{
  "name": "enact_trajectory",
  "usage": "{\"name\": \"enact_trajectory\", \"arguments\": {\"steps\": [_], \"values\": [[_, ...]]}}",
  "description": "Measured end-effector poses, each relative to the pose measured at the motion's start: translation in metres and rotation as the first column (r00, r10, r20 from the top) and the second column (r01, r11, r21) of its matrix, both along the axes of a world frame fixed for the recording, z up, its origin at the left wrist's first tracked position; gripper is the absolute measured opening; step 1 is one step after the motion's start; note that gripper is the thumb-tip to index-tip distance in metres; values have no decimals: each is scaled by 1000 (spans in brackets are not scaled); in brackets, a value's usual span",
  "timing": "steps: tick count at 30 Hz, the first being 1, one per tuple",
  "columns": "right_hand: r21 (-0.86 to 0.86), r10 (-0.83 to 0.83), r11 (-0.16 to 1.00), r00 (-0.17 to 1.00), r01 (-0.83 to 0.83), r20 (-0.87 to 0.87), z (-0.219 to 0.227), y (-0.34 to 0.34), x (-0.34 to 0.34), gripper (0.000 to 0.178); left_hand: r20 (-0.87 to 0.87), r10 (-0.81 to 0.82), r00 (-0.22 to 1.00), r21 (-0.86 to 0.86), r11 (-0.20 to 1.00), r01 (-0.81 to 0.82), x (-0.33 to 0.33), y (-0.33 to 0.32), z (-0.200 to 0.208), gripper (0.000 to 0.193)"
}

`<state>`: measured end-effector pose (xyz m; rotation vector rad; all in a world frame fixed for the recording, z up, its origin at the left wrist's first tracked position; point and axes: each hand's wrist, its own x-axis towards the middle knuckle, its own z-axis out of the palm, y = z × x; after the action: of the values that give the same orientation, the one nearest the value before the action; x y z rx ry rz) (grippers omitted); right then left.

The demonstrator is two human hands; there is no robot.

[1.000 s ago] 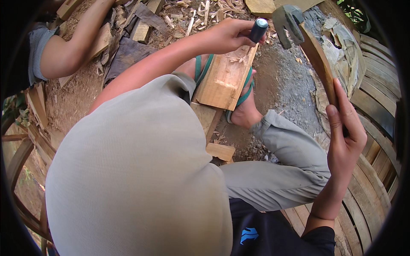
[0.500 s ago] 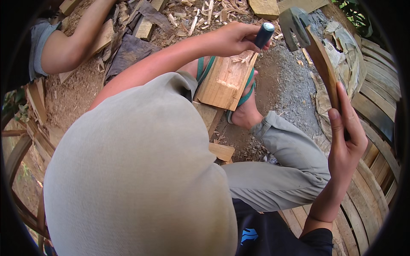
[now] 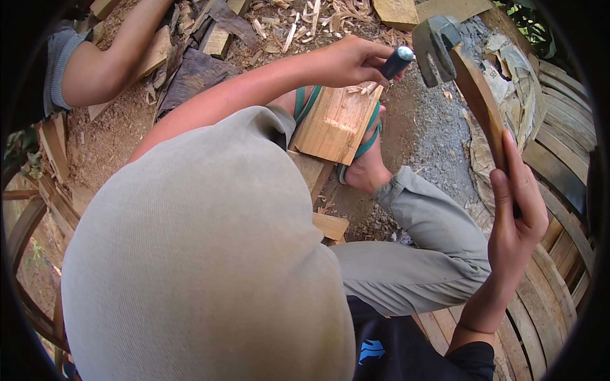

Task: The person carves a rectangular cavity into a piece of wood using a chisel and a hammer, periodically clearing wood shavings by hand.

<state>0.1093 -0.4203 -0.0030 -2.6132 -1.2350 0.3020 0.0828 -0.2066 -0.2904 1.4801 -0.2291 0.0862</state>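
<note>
My left hand (image 3: 359, 61) is closed round the dark handle of a chisel (image 3: 397, 62), whose metal-capped end points up and right. The chisel's blade is hidden behind the hand. Below it lies a wooden block (image 3: 337, 124) with a shallow recess cut in its top and curled shavings (image 3: 363, 87) at its far end. My right hand (image 3: 518, 206) grips the wooden handle of a claw hammer (image 3: 480, 101). The hammer's grey head is raised just right of the chisel, apart from it.
My feet in green-strapped sandals (image 3: 365, 147) flank the block. Another person's bent arm (image 3: 105, 73) is at upper left. Offcuts (image 3: 395, 11) and shavings litter the ground, with grey gravel (image 3: 445, 136) and a crumpled paper sack (image 3: 515, 95) at right. Curved wooden slats (image 3: 565, 136) line the right edge.
The hammer head has shifted slightly left and nearer to the chisel. The chisel's capped end has dropped a little and moved right. The block stays in place.
</note>
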Motion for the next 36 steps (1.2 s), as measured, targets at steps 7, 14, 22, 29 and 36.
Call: {"name": "enact_trajectory", "arguments": {"steps": [7,14,22,29,36], "values": [[-83,68,995,996,-64,50,-28,-4,4,52,-32,-10,999,112,994,13,3,-1,-1,37],[-191,-60,980,998,57,-9,-28,1,0,47,9,9,1000,116,993,-10,2,-7,-7,45],[-152,-54,987,998,50,-22,-30,-9,-2,49,39,18,999,89,996,-21,1,-9,-9,45],[-121,-31,992,999,29,-15,-40,-15,3,50,18,26,999,125,992,-28,0,-13,-7,43],[45,-82,996,996,81,17,-31,-29,-10,45,4,-28,1000,101,994,28,8,-18,9,40]]}}
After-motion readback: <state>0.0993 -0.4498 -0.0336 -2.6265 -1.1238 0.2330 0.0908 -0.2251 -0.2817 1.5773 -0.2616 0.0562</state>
